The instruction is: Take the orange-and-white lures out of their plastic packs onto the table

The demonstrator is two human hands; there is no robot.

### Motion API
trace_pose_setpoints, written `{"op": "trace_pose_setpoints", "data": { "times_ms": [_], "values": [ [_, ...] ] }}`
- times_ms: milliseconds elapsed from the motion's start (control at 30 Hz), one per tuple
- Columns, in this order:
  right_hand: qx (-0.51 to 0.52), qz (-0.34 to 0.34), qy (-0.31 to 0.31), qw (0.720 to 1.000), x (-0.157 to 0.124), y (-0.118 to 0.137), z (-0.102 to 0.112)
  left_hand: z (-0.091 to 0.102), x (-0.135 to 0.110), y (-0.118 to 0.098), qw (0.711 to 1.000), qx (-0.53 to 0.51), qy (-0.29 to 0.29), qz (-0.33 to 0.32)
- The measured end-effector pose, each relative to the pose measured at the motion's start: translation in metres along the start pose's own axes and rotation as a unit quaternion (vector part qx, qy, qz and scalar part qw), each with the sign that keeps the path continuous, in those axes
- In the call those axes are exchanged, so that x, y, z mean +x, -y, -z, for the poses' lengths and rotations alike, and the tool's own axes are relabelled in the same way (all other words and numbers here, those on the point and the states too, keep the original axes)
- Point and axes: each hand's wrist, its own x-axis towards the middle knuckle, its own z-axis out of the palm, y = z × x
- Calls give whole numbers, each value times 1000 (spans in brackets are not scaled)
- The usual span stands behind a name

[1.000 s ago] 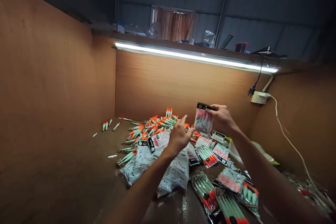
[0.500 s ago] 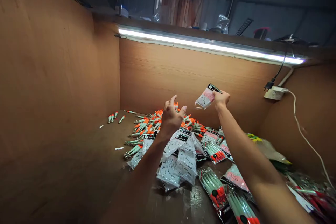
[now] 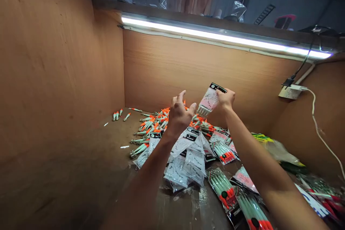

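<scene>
My right hand (image 3: 225,98) is closed on the black top edge of a clear packet of squid jigs (image 3: 209,100), held up above the table. Its pink and white card faces me, and pale tips of the jigs show at the lower end. Close to its left, my left hand (image 3: 181,110) is raised with thumb and fingers apart, holding nothing. Behind and below that hand lies a heap of loose squid jigs (image 3: 145,125), pale green with orange ends and metal hooks. Nearer me is a pile of flat clear packets (image 3: 185,163) with black headers.
Filled jig packets (image 3: 219,188) lie at the front right, beside my right forearm. A yellow and clear plastic bag (image 3: 275,149) is farther right. Wooden panels enclose the table, a tube light (image 3: 215,35) runs along the back, and a white cable (image 3: 318,129) hangs at right.
The packet in my right hand has tipped more upright, so the jig ends now show at its bottom. My left hand stays spread, slightly nearer the packet. The view has shifted a little.
</scene>
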Motion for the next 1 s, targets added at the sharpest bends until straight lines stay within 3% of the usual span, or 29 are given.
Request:
{"op": "trace_pose_setpoints", "data": {
  "times_ms": [167,300,367,433,500,533,600,633,667,767,833,900,1000],
  "values": [
    [-48,12,48,998,3,1,-2,3,-1,-1,1000,-2,-7,0],
    [-37,18,-30,999,21,4,4,3,1,-1,1000,-14,-13,-5],
    [8,41,-23,999,20,12,8,3,2,-1,999,-24,-18,-12],
    [70,72,48,994,-1,20,14,2,2,-1,999,-31,-19,-14],
    [109,111,178,972,-37,25,22,1,1,-3,999,-31,-12,-16],
    [103,138,260,950,-57,25,29,1,0,-5,999,-29,-8,-18],
    [61,180,448,874,-93,17,47,0,-2,-8,999,-23,-1,-23],
    [33,179,496,849,-106,10,59,0,-3,-10,999,-19,3,-26],
    [-2,170,512,842,-115,-1,73,-1,-4,-12,999,-17,7,-28],
    [-179,84,474,858,-123,-44,117,-2,-7,-18,999,-13,23,-38],
    [-307,-13,486,818,-123,-74,144,-5,-9,-21,998,-13,33,-47],
    [-350,-72,507,785,-126,-98,162,-9,-12,-23,997,-10,44,-58],
    [-315,-94,521,788,-131,-112,174,-16,-17,-24,993,10,80,-86]
  ]
}}
